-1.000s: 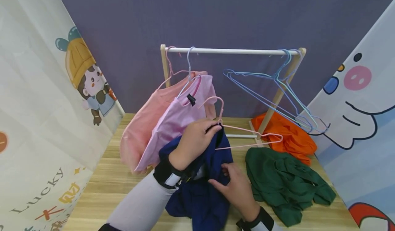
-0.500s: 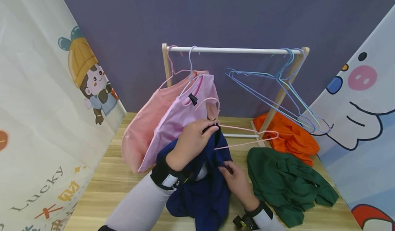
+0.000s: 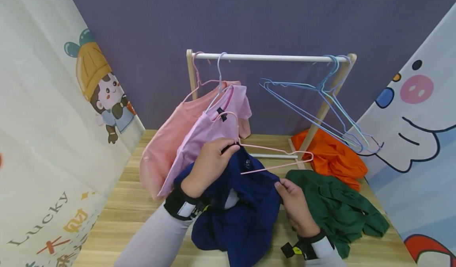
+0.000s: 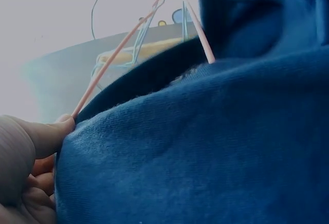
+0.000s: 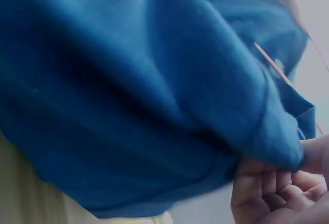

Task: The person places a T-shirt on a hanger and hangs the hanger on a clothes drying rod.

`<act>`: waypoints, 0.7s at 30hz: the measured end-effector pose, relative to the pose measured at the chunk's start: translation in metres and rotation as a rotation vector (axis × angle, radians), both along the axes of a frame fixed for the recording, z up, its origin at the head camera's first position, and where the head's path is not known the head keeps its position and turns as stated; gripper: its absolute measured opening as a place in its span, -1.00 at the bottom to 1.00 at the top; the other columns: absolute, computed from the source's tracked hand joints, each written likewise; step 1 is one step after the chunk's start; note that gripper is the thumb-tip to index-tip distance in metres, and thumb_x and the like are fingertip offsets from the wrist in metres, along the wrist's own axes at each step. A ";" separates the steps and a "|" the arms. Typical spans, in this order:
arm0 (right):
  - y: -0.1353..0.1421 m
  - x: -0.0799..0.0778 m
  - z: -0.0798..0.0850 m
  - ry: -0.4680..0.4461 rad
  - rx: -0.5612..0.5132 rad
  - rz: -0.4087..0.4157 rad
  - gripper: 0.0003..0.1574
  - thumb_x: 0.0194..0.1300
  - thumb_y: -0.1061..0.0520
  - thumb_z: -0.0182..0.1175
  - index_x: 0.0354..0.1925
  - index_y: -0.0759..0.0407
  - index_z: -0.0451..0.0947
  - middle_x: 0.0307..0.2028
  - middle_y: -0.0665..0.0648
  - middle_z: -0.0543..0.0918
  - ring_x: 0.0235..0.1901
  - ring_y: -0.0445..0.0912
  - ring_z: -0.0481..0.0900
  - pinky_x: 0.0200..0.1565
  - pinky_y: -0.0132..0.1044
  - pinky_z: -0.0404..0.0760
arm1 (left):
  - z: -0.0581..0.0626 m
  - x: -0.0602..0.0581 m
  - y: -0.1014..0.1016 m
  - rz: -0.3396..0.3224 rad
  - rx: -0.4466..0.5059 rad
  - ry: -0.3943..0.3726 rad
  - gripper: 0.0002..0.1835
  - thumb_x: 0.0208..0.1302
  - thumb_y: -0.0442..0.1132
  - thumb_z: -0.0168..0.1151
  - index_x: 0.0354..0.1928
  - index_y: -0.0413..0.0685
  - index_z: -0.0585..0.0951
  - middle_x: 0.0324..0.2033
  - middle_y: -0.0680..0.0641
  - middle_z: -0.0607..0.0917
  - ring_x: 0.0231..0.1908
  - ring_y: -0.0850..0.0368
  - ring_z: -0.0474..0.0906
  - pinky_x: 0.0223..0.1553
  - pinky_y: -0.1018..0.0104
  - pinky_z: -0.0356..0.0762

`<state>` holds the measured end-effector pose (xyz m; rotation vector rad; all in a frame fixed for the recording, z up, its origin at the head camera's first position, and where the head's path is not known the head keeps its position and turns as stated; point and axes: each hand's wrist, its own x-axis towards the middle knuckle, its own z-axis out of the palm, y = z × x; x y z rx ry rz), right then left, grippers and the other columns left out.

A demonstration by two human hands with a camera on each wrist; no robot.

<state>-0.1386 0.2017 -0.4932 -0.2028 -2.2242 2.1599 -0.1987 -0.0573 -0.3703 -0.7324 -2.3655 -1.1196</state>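
Note:
My left hand pinches the neckline of a navy blue T-shirt together with the neck of a pink clothes hanger. One end of the hanger is hidden inside the shirt; its other end sticks out to the right, over the collar. Thumb and fingers of my right hand pinch the right edge of the neck opening and stretch it sideways. Up close in the left wrist view, the hanger's bottom bar passes into the opening. In the right wrist view, a fold of blue cloth sits between thumb and fingers.
A rack stands behind, with a peach shirt and a lilac shirt hanging at its left. Several bare blue and green hangers hang at its right. A green garment and an orange one lie on the right.
My right hand has moved right, drawing the shirt's neck edge outward so the collar label shows. My left hand, with the hanger, has shifted slightly left.

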 end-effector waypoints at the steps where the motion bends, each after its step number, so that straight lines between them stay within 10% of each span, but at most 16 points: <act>1: 0.004 -0.001 0.002 0.001 -0.015 -0.014 -0.70 0.58 0.16 0.12 -0.02 0.42 0.59 -0.38 -0.07 0.69 -0.37 -0.20 0.63 -0.27 -0.36 0.66 | 0.000 0.000 -0.002 0.005 0.001 0.002 -0.82 0.43 -0.19 0.33 -0.09 -0.11 0.79 -0.19 -0.06 0.82 -0.11 0.05 0.76 0.04 0.11 0.69; 11: 0.049 -0.007 0.027 0.018 -0.122 -0.039 -0.79 0.58 0.05 0.15 -0.22 -0.03 0.68 -0.36 -0.13 0.69 -0.35 -0.24 0.61 -0.29 -0.41 0.64 | -0.007 0.005 -0.016 0.020 0.003 0.046 -0.83 0.42 -0.21 0.33 -0.07 -0.10 0.79 -0.18 -0.04 0.82 -0.12 0.08 0.75 0.02 0.13 0.69; 21: 0.093 -0.011 0.053 0.044 -0.084 -0.022 -0.80 0.56 0.00 0.17 -0.18 -0.10 0.72 -0.31 -0.16 0.68 -0.32 -0.23 0.59 -0.26 -0.43 0.69 | -0.015 0.012 -0.022 0.086 -0.070 0.319 -0.83 0.36 -0.29 0.39 -0.07 -0.18 0.76 -0.17 -0.11 0.82 -0.10 0.02 0.76 0.04 0.12 0.71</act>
